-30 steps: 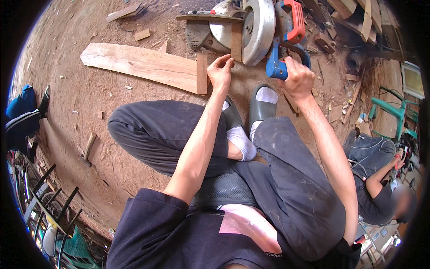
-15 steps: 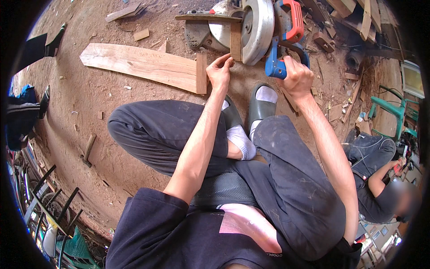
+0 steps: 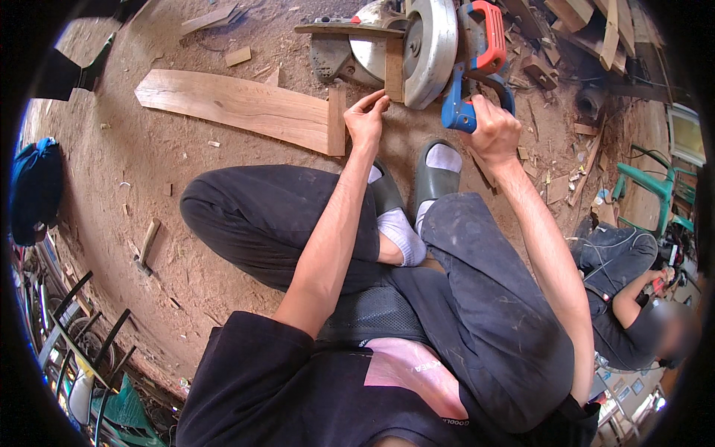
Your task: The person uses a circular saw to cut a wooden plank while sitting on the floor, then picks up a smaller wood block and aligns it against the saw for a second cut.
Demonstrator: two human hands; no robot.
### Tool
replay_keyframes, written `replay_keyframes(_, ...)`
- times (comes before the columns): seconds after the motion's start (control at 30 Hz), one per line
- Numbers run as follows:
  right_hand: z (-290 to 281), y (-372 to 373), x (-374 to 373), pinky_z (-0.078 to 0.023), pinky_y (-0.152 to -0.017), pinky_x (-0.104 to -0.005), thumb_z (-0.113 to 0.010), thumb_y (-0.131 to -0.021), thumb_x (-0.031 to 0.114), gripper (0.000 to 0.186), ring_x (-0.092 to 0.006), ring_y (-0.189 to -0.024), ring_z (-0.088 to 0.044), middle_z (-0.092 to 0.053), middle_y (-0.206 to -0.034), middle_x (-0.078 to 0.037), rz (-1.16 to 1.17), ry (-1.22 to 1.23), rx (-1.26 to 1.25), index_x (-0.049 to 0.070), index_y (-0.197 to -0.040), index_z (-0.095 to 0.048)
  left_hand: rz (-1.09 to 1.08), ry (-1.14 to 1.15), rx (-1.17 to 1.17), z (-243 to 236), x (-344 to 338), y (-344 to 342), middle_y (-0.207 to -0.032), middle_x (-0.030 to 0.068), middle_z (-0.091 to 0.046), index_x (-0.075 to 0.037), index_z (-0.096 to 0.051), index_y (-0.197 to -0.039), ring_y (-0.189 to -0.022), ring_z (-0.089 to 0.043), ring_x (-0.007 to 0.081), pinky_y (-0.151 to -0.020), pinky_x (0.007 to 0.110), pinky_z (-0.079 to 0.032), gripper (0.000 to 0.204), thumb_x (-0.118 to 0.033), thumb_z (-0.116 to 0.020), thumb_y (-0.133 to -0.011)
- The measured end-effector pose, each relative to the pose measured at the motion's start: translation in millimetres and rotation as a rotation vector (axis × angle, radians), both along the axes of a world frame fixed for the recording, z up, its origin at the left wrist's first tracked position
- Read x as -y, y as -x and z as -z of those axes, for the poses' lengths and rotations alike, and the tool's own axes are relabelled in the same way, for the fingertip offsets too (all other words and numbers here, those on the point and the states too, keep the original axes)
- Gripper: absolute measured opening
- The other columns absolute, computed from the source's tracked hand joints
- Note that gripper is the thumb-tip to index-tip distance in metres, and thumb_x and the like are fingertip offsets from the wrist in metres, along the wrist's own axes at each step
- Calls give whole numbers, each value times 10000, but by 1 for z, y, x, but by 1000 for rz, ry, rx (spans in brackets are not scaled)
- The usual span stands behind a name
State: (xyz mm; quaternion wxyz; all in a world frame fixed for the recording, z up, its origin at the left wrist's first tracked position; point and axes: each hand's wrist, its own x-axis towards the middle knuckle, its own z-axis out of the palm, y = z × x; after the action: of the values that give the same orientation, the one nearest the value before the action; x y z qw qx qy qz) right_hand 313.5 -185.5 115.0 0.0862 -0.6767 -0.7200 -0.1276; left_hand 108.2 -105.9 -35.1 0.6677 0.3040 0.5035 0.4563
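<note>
A bare dirt floor (image 3: 149,194) carries a long wooden plank (image 3: 238,108), a circular saw (image 3: 417,45), and scattered wood offcuts (image 3: 238,56)

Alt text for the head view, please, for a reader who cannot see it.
A person sitting on a dirt floor steadies a narrow wood strip at a chop saw with the left hand, while the right hand grips its blue handle. A wide plank lies to the left.

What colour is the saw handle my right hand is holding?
Blue, on the saw handle under the right hand, head view.
</note>
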Motion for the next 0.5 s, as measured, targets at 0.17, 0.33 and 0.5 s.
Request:
replay_keyframes(0.17,-1,3,-2,-554,-585,-430,-714,-791,242,250,-296,-673,-702,-657,-737,-89,-4,-6,-13,99,-923,-558,-14,5,10,2,-2,1,-944,70,-776,20,-782,-1098,-812,-705,113,-750,253,-574,198,-18,-773,-904)
replay_keyframes(0.33,1,1,-1,-555,-594,-432,-716,-801,264,260,-299,-680,-705,-660,-735,-91,5,6,-7,98,-916,-553,-4,7,1,1,-1,-1,-943,86,-773,30,-777,-1099,-812,-707,119,-751,256,-575,207,-19,-774,-899)
replay_keyframes(0.5,-1,4,-2,-554,-601,-434,-719,-807,258,245,-303,-683,-705,-665,-739,-92,5,2,-19,104,-900,-552,-6,16,8,1,-2,1,-938,87,-769,31,-774,-1109,-815,-703,118,-751,255,-571,219,-18,-773,-896)
